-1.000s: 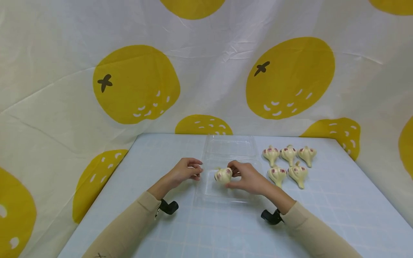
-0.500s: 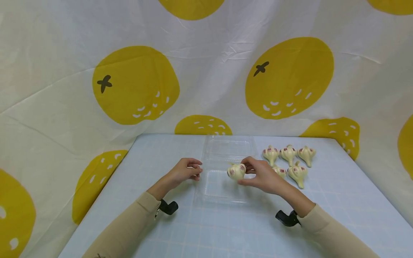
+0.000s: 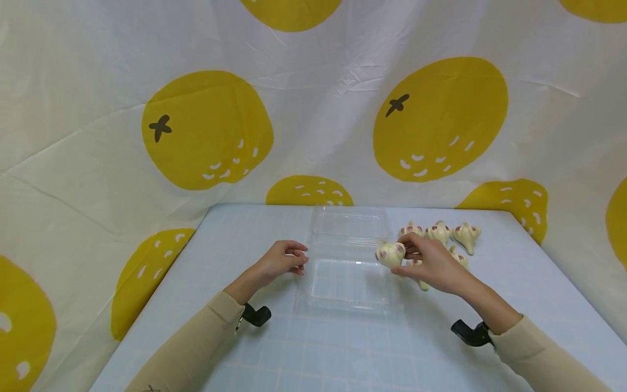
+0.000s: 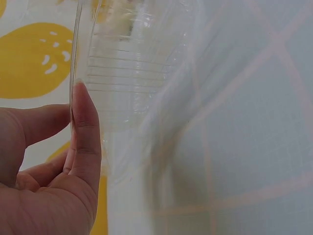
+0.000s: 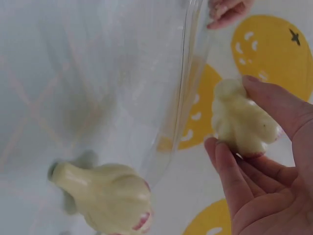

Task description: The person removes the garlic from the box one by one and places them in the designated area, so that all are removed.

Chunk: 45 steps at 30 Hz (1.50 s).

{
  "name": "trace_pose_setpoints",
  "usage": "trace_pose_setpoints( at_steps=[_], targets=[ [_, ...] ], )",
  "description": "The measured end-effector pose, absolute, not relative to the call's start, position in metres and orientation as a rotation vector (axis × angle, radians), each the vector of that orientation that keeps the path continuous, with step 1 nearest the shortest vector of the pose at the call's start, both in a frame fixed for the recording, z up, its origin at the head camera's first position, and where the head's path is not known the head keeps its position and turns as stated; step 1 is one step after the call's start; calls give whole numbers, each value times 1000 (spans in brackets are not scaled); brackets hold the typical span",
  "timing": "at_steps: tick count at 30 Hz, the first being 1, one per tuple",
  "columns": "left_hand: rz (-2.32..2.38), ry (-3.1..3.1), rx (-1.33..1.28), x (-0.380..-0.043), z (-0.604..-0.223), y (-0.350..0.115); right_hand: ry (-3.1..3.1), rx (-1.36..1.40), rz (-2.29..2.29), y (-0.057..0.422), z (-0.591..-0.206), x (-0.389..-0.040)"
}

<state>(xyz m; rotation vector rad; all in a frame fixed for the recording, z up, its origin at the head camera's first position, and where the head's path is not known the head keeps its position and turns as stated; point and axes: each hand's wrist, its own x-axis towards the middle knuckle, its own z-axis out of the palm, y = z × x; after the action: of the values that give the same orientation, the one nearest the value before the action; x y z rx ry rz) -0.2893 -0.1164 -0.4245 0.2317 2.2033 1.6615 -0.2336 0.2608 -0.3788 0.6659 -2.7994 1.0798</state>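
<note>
My right hand (image 3: 436,264) holds a cream garlic bulb (image 3: 389,255) with purple patches, above the right edge of a clear plastic clamshell container (image 3: 350,283). In the right wrist view, thumb and fingers grip the bulb (image 5: 237,117) from opposite sides. My left hand (image 3: 280,258) is at the container's left side; the left wrist view shows it pinching the thin rim (image 4: 74,58) between thumb and fingers. The container lies with its lid (image 3: 349,223) folded back, away from me. Its base has no bulb in it.
Several more garlic bulbs (image 3: 466,235) lie in two rows right of the container, partly hidden behind my right hand. One bulb (image 5: 110,196) shows large in the right wrist view. A pale checked cloth (image 3: 303,354) covers the table; a fruit-print curtain (image 3: 323,109) hangs behind.
My right hand has carried the garlic bulb rightward, from over the middle of the container's base to its right edge, beside the other bulbs. The left hand has stayed in place.
</note>
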Motion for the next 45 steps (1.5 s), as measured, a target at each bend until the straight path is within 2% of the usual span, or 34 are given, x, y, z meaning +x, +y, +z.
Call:
trace_pose_setpoints(
  at_steps=[23, 33, 45],
  targets=[
    [1663, 2194, 224, -289, -424, -116, -2836, 370, 801, 360, -358, -231],
    [1657, 2198, 211, -289, -423, -116, -2838, 251, 726, 400, -368, -239],
    [1663, 2192, 214, -289, -423, -116, -2970, 148, 710, 435, -398, -250]
  ],
)
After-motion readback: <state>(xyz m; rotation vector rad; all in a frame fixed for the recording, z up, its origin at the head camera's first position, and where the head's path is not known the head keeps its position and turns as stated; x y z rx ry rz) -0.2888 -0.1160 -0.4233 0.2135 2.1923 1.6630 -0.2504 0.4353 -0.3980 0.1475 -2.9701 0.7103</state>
